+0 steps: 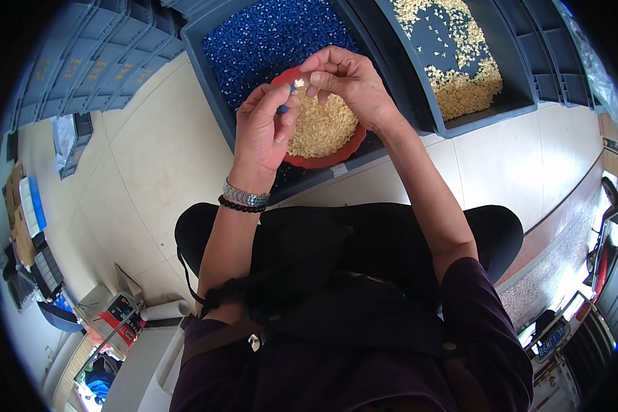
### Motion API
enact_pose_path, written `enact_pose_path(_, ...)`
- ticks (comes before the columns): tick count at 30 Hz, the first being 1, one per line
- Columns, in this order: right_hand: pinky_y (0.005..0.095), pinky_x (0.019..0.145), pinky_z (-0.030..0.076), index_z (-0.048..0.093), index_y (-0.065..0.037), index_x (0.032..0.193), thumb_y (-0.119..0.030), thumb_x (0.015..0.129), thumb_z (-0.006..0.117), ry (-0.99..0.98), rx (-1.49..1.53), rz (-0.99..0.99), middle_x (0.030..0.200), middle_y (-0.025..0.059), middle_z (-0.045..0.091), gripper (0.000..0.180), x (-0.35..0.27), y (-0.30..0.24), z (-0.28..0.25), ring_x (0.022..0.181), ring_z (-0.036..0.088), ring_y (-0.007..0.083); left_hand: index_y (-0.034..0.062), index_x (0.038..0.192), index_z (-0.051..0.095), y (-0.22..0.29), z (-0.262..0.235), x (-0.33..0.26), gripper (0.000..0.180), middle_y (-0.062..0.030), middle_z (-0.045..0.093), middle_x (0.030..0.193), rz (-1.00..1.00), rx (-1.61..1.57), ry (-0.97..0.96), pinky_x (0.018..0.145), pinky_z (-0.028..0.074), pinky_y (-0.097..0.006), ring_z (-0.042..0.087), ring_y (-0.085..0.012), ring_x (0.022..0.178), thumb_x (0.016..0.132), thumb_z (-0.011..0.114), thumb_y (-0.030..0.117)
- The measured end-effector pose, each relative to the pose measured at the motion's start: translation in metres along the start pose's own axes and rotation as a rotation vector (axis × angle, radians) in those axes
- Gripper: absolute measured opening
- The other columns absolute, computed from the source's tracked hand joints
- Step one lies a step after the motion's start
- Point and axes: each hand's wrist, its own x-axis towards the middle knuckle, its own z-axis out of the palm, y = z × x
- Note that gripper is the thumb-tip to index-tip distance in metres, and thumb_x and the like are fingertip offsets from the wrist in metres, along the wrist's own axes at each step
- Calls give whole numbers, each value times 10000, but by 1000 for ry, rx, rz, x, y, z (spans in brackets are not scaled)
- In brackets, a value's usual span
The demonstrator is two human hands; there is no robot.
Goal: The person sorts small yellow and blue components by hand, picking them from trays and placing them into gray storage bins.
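My left hand [264, 130] and my right hand [347, 79] meet above a red bowl [336, 156] heaped with small cream plastic pieces [323, 127]. Between the fingertips of both hands sits one small cream piece [299, 83], with a bit of blue showing beside my left thumb. The bowl rests inside a grey-blue bin [216, 89] filled with small blue pieces [268, 34]. On my left wrist are a metal watch band and a black bead bracelet.
A second grey-blue bin [487, 113] at the upper right holds scattered cream pieces. Stacked grey crates [96, 55] stand at the upper left on a pale tiled floor. Boxes and clutter lie at the lower left; parked vehicles show at the right edge.
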Motion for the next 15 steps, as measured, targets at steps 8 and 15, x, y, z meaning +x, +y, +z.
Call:
enact_pose_path(8,228,636,490,625,-20,936,-80,873,631,-46,-57,-9,801,27,649,88,2,-5,-2,720,603,81,70,789,594,1,1,3,101,-31,608,724,-35,-24,0,371,298,-163,507,-70,528,854,649,125)
enact_pose_path(15,241,645,471,612,-21,820,-22,787,659,22,-338,-62,764,20,604,58,-3,-6,9,733,587,95,46,801,573,-4,-2,-2,94,-26,586,717,82,110,31,388,309,-163,495,-54,531,865,630,84)
